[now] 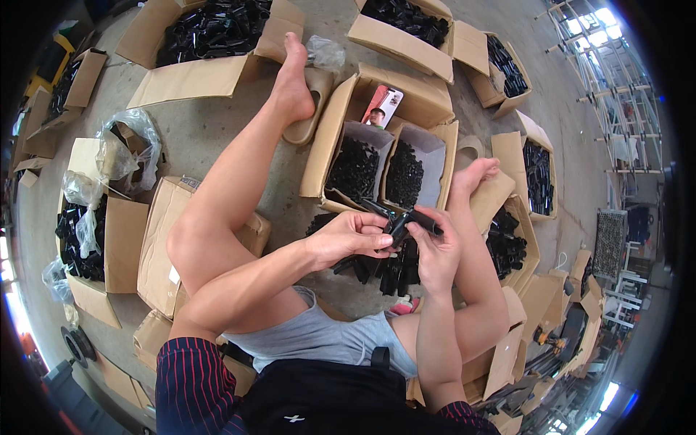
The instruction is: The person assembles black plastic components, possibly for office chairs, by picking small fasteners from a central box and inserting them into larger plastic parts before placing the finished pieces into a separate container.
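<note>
A workshop or small assembly space is indicated by the grey concrete floor (573, 188), across which open cardboard boxes (192, 81) filled with black parts (217, 36) are spread. Metal racks (616, 119) are seen along the right side.

I counted one left hand (348, 238), one right hand (436, 251), two bare feet (293, 90), two tan sandals (317, 81), one phone (382, 106) and two grey trays (432, 145) inside one carton (417, 88), plus small black parts (353, 167) past counting
</note>
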A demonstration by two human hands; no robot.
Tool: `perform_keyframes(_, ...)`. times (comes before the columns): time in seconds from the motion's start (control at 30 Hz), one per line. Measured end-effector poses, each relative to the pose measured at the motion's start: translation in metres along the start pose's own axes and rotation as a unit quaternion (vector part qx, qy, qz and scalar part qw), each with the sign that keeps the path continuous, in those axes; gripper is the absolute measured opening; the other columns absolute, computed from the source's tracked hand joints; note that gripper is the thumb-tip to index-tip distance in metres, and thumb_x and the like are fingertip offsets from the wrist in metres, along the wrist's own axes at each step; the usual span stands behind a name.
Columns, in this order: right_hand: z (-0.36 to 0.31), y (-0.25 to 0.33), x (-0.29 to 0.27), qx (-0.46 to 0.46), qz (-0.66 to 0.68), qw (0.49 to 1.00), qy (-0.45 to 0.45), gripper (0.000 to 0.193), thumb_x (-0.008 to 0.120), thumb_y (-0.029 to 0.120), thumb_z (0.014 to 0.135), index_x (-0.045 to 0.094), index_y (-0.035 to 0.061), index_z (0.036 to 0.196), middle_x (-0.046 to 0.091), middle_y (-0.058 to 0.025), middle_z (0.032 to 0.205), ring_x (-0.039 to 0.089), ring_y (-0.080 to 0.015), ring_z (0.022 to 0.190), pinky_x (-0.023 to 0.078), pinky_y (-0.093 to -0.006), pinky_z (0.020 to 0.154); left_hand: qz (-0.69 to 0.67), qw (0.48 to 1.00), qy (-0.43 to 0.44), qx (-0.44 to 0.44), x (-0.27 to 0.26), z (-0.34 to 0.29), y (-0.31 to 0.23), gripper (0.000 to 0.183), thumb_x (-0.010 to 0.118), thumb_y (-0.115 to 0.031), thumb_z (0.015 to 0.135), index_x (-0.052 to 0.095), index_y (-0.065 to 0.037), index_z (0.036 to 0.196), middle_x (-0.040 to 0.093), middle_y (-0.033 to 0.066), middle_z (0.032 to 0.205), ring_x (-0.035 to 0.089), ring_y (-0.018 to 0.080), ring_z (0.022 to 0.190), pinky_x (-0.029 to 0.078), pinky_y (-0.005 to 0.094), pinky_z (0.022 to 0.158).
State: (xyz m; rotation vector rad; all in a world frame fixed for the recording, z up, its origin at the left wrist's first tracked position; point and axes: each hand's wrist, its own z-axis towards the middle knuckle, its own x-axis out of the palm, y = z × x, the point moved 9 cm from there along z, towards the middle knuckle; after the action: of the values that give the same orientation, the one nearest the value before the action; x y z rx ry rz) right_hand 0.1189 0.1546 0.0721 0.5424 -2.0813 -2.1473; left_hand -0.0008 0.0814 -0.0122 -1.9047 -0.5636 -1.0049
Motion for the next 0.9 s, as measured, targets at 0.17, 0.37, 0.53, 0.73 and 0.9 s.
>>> perform_keyframes(0.17, -0.003, 0.002, 0.005, -0.018, 0.081, 0.997, 0.006, 0.017, 0.073, -0.012, 0.085, 0.071, -0.0021, 0.098, 0.071, -0.0135, 0.110, 0.068, -0.0202, 0.104, 0.054, -0.0319, 0.094, -0.006, 0.999, -0.051, 0.005, -0.011, 0.000, 0.001, 0.035, 0.077, -0.016, 0.094, 0.064, -0.002, 0.124, 0.073, 0.0035, 0.107, 0.070, 0.0115, 0.099, 0.059, 0.0303, 0.091)
perform_keyframes(0.37, -0.004, -0.009, 0.012, 0.024, 0.107, 0.994, 0.009, 0.013, 0.073, -0.012, 0.085, 0.069, -0.0023, 0.093, 0.072, -0.0155, 0.109, 0.069, -0.0223, 0.104, 0.054, -0.0334, 0.095, -0.004, 0.999, -0.038, 0.015, -0.009, -0.001, -0.004, 0.035, 0.079, -0.016, 0.092, 0.066, -0.003, 0.122, 0.073, 0.0018, 0.107, 0.069, 0.0095, 0.098, 0.059, 0.0290, 0.088)
perform_keyframes(0.53, -0.007, -0.010, 0.014, 0.003, 0.092, 0.996, 0.006, 0.012, 0.073, -0.011, 0.086, 0.068, -0.0012, 0.092, 0.072, -0.0148, 0.108, 0.069, -0.0217, 0.103, 0.053, -0.0328, 0.094, 0.000, 0.999, -0.046, -0.003, -0.007, -0.007, -0.006, 0.035, 0.080, -0.015, 0.091, 0.068, -0.004, 0.121, 0.074, 0.0015, 0.108, 0.070, 0.0099, 0.098, 0.059, 0.0299, 0.089)
perform_keyframes(0.73, -0.005, -0.010, 0.015, -0.028, 0.127, 0.991, 0.021, 0.018, 0.076, -0.009, 0.085, 0.067, -0.0011, 0.099, 0.072, -0.0155, 0.108, 0.069, -0.0230, 0.103, 0.054, -0.0327, 0.095, 0.012, 0.999, -0.042, 0.011, -0.006, -0.006, -0.009, 0.034, 0.079, -0.013, 0.091, 0.069, 0.000, 0.121, 0.075, 0.0033, 0.105, 0.070, 0.0087, 0.094, 0.059, 0.0262, 0.086)
perform_keyframes(0.9, 0.011, 0.002, 0.033, -0.023, 0.123, 0.991, 0.049, 0.059, 0.074, 0.004, 0.093, 0.048, 0.0017, 0.145, 0.061, -0.0162, 0.130, 0.063, -0.0210, 0.116, 0.052, -0.0331, 0.096, 0.227, 0.961, -0.105, 0.121, 0.002, -0.033, -0.077, 0.028, 0.081, -0.004, 0.087, 0.073, 0.000, 0.114, 0.074, 0.0009, 0.102, 0.066, 0.0058, 0.090, 0.055, 0.0242, 0.081)
